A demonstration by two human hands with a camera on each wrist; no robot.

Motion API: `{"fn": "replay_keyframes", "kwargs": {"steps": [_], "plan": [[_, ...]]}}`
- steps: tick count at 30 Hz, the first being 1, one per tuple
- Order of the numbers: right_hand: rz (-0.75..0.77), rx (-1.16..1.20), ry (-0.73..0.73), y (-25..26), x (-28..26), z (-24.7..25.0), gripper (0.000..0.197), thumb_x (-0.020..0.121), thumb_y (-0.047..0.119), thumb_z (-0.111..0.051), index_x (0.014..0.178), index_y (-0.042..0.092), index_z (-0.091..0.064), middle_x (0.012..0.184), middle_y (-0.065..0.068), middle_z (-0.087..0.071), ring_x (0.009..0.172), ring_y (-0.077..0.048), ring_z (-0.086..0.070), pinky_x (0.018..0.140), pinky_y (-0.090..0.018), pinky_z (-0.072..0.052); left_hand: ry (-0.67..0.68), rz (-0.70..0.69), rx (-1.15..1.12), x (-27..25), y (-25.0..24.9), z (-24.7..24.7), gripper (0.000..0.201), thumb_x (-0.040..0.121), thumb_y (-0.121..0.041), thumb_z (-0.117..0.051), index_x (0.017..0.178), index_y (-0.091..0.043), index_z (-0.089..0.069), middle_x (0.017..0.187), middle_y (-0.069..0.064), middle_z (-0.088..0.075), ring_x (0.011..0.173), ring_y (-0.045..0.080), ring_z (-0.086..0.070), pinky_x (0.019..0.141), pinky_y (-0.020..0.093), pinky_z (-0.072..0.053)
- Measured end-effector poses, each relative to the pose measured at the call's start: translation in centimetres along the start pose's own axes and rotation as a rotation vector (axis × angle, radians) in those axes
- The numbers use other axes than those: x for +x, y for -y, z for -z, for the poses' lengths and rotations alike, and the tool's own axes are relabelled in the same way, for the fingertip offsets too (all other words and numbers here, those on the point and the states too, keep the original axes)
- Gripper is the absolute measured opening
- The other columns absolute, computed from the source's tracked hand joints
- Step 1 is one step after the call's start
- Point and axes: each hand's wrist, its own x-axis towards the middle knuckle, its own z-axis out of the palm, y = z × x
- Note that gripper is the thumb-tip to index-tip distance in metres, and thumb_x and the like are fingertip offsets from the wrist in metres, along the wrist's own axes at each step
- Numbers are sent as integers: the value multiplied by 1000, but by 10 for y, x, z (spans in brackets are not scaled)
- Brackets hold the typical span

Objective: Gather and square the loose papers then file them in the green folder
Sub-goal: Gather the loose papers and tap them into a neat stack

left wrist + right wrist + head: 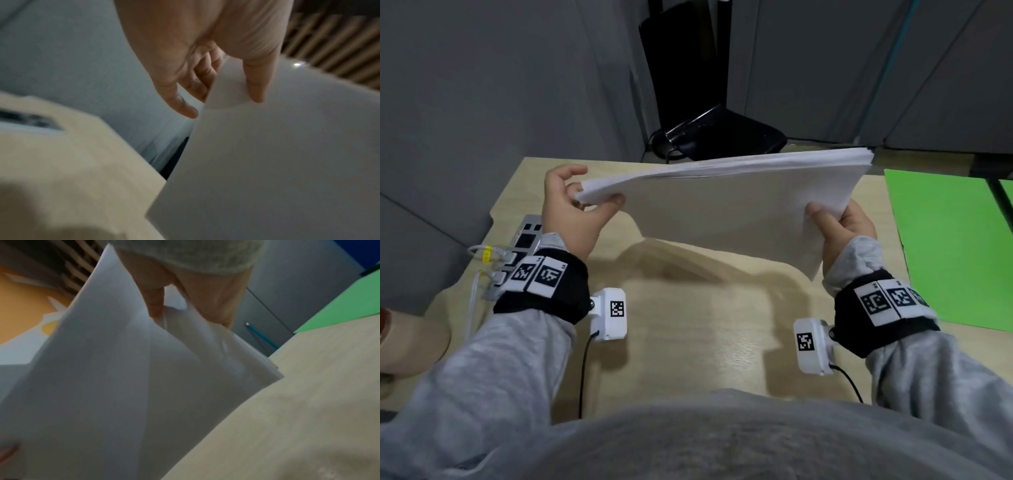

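A stack of white papers [726,202] hangs above the wooden desk [688,329], tilted with its face toward me. My left hand [578,202] pinches the stack's left corner between thumb and fingers. My right hand [842,226] grips the right lower edge, thumb on the front. In the left wrist view the left hand [226,91] has its thumb on the near face of the papers [277,162] and its fingers behind. In the right wrist view the right hand [185,301] holds the papers [115,386], whose sheets fan slightly. The green folder [955,246] lies flat at the desk's right.
A black monitor stand [719,133] rises behind the desk. A power strip [524,240] with white cables sits at the desk's left edge. Grey partition walls enclose the desk. The green folder [337,308] also shows in the right wrist view.
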Motion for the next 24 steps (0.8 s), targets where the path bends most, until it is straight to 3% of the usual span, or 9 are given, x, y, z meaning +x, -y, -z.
{"fn": "replay_keyframes", "kwargs": {"steps": [2, 4, 7, 12, 14, 17, 20, 22, 24], "plan": [[-24, 39, 17, -2, 4, 1, 19, 89, 3, -55, 87, 21, -62, 66, 13, -72, 62, -3, -67, 56, -17, -52, 56, 53, -18, 3, 4, -1, 42, 73, -20, -76, 109, -15, -57, 95, 0, -67, 80, 1, -64, 69, 11, -48], [-32, 33, 15, -4, 7, 0, 19, 88, 4, -56, 86, 21, -63, 66, 12, -73, 63, -4, -67, 58, -19, -52, 79, 86, -6, 3, 5, -6, 28, 77, -20, -73, 102, -10, -64, 93, -1, -70, 78, 0, -64, 64, 6, -46], [-14, 31, 5, -6, 9, -2, 18, 87, 5, -58, 85, 22, -63, 66, 12, -72, 62, -5, -67, 57, -18, -52, 24, 59, -80, 1, 1, -17, 9, 85, -13, -63, 93, -17, -62, 84, -14, -65, 70, -9, -62, 61, 5, -44], [9, 58, -33, -13, 10, -2, 18, 87, 3, -58, 90, 21, -61, 68, 13, -72, 65, -3, -66, 60, -18, -52, -7, 8, -129, -7, 1, -26, 16, 87, -11, -62, 84, -27, -60, 84, -15, -64, 68, -15, -61, 62, 5, -45], [-21, -21, -61, -20, 8, 3, 19, 85, 4, -62, 97, 19, -59, 72, 12, -71, 65, -1, -66, 59, -13, -50, 30, 26, -98, -12, 12, -24, 18, 83, -9, -66, 87, -26, -59, 84, -15, -64, 72, -10, -62, 64, 7, -47], [-70, -257, -50, -35, 1, 10, 34, 83, 7, -66, 116, 11, -56, 85, 4, -63, 74, -11, -61, 53, -6, -45, 164, 104, 36, -19, 38, -24, 28, 82, -7, -66, 108, -14, -58, 97, -4, -64, 88, 8, -62, 67, 11, -47], [-86, -323, -24, -39, -2, 12, 27, 85, 8, -62, 111, 12, -60, 86, 3, -66, 79, -13, -60, 54, -4, -44, 149, 182, 43, -22, 45, -28, 27, 88, -7, -58, 115, -6, -58, 105, 5, -63, 101, 21, -60, 74, 18, -44], [-60, -223, -34, -31, -2, 12, 18, 86, 7, -60, 96, 22, -62, 72, 17, -69, 67, 1, -63, 54, -4, -45, 93, 161, -19, -19, 38, -28, 23, 89, -7, -57, 112, -8, -58, 103, 3, -66, 94, 13, -62, 72, 11, -46], [-21, -114, -79, -26, 3, 14, 16, 86, 8, -61, 90, 24, -61, 72, 14, -69, 62, 7, -63, 56, -8, -47, 58, 95, -88, -15, 29, -24, 21, 87, -4, -58, 105, -14, -58, 97, -4, -66, 84, -2, -62, 71, 5, -46]]}}
